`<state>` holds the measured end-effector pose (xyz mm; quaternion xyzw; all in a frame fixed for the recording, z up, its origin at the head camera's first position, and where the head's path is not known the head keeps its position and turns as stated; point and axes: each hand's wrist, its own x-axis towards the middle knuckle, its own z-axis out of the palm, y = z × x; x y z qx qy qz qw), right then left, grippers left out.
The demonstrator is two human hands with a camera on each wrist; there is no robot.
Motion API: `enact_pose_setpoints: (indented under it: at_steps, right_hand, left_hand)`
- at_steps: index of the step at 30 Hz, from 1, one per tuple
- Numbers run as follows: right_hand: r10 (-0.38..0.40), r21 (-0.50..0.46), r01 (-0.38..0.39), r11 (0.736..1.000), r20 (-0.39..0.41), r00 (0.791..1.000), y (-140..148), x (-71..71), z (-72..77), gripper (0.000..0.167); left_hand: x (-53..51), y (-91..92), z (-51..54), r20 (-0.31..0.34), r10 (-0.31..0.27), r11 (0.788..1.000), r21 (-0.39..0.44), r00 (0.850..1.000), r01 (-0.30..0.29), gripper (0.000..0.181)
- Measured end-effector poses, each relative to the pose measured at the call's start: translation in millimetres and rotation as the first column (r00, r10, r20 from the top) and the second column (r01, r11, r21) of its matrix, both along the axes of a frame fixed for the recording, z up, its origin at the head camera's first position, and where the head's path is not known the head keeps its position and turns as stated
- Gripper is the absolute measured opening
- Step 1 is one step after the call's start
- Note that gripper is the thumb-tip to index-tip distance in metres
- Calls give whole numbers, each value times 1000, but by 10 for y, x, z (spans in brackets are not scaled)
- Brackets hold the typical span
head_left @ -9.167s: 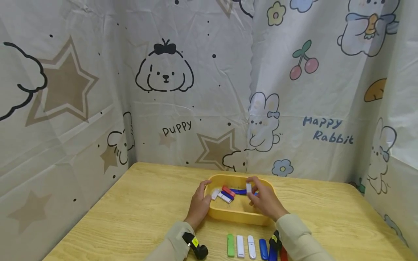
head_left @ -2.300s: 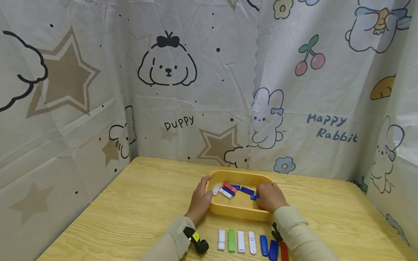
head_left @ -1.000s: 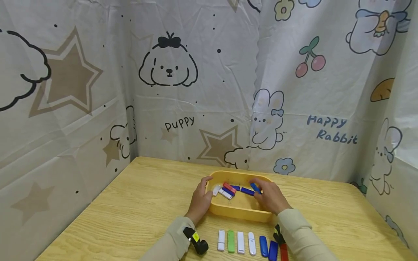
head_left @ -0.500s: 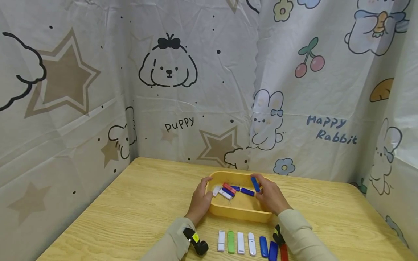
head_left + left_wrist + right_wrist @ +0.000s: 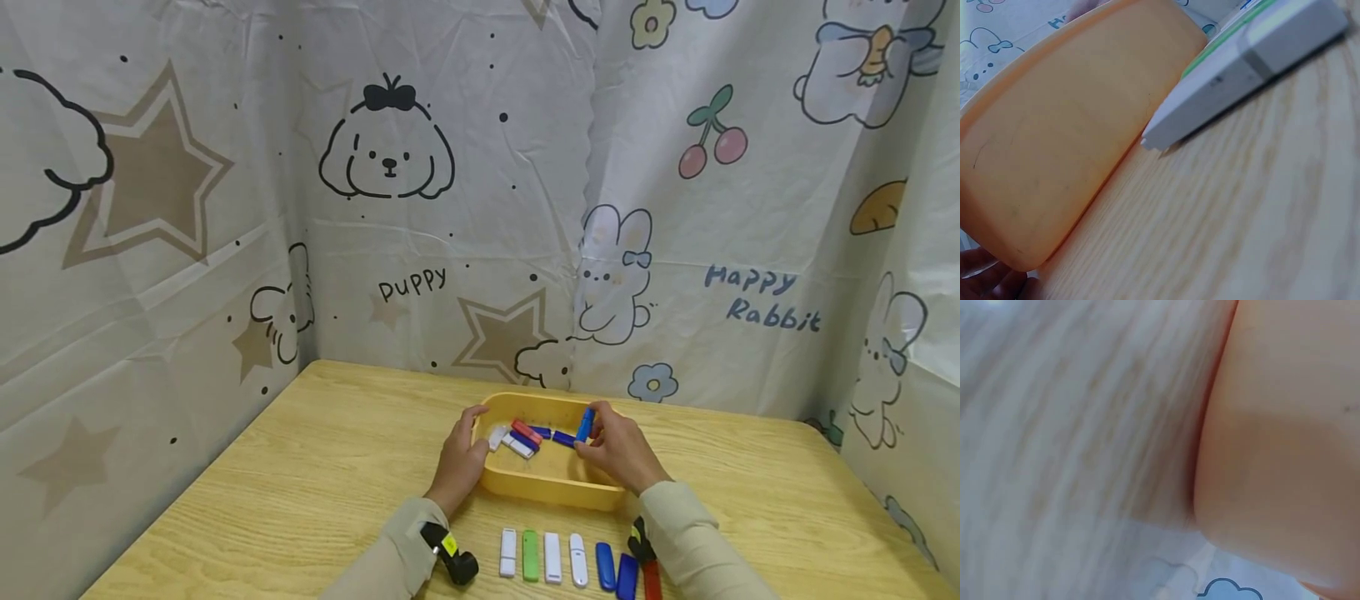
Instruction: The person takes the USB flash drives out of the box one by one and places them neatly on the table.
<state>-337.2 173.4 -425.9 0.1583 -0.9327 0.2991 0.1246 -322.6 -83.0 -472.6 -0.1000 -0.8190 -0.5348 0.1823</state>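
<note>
A yellow plastic tray (image 5: 551, 493) stands on the table, with my left hand (image 5: 459, 460) gripping its left end, fingers over the rim. In the left wrist view only a few fingertips (image 5: 991, 278) show at the tray's corner. My right hand (image 5: 624, 448) pinches a blue USB flash drive (image 5: 585, 425), held upright over the tray's right part. Inside the tray lie a red drive (image 5: 527, 431), a white and dark-blue one (image 5: 517, 447), a pale one (image 5: 497, 437) and dark-blue drives (image 5: 564, 438). The right wrist view shows the tray's outer wall (image 5: 1279, 456) but no hand.
In front of the tray several flash drives lie in a row: a white one (image 5: 507, 552), a green one (image 5: 530, 556), more white ones, blue ones (image 5: 605, 567) and a red one (image 5: 652, 581) partly under the right wrist's camera. Printed curtains (image 5: 420, 317) border the table (image 5: 300, 483).
A white drive joined the left end of the row earlier. Since then my right hand picked the blue drive from the tray, lifted it and tilted it upright. My left hand stays on the tray.
</note>
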Motion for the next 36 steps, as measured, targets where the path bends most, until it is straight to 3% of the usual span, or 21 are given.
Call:
enact_pose_setpoints:
  at_steps: [4, 13, 24, 36]
  right_hand:
    - [-15, 3, 15, 1000, -55, 998, -12, 14, 6, 43]
    - [-57, -4, 57, 998, -66, 996, -36, 29, 18, 33]
    - [-1, -134, -27, 991, -203, 979, 29, -7, -44, 52]
    - [3, -175, -30, 984, -155, 988, 77, -10, -15, 60]
  left_hand:
    - [5, 2, 18, 7, 3, 1000, 2, 1000, -3, 51]
    - [-8, -9, 21, 16, 2, 1000, 14, 1000, -2, 51]
    - [-7, -8, 10, 16, 0, 1000, 12, 1000, 0, 50]
    - [5, 8, -2, 46, -5, 1000, 20, 999, 5, 52]
